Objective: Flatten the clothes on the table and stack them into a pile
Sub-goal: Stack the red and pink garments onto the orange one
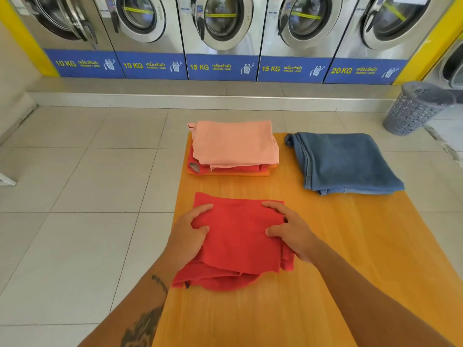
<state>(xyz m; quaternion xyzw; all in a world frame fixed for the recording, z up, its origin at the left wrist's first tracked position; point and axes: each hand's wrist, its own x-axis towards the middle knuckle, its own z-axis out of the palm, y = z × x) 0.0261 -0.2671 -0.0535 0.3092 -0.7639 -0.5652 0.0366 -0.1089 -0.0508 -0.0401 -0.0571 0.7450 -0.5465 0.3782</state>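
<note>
left hand (pixel 191 230): palm down on left edge of folded red garment (pixel 236 242), fingers curled, thumb on top, pinching the cloth | right hand (pixel 290 230): mirrored on right edge, same pinch grip | garment flat on table (pixel 350 271), near side of the pile (pixel 234 149) | folded jeans (pixel 343 162) right of pile

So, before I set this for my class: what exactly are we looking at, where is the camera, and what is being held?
There is no machine: a person works with bare hands, and the one camera sits on their head, looking down. The left hand and right hand grip the sides of a folded red garment on an orange table. Farther back lie a pile topped by a pink garment and folded blue jeans. Washing machines line the wall; a grey basket stands on the floor.
</note>
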